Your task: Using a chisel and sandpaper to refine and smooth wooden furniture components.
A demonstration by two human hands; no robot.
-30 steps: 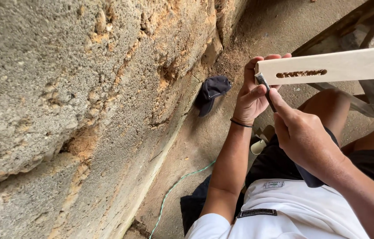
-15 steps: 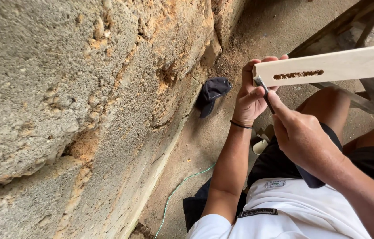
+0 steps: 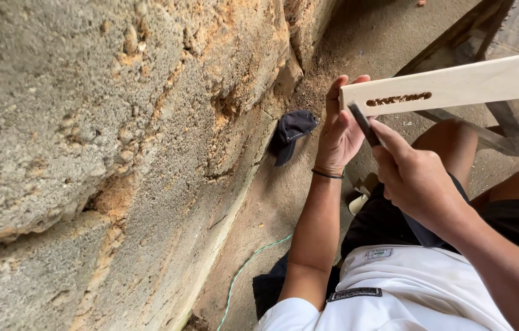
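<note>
Head view: pale wooden plank [image 3: 456, 86] gripped at its near end by left hand [image 3: 340, 132], fingers wrapped behind. Right hand [image 3: 416, 178] closed on dark chisel [image 3: 364, 122], tip at the plank's edge just below the rough slot [image 3: 398, 98]. Best kept shallow, pushed along the slot, away from the left-hand fingers so close by. Left of the plank: rough stone wall [image 3: 118, 153], dark cap [image 3: 291, 132] on the floor, green cord [image 3: 241, 273]. Behind the plank, a wooden frame [image 3: 511, 125].

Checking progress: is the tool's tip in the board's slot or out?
Out. The dark tool lies against the board end, left of the slot.
</note>
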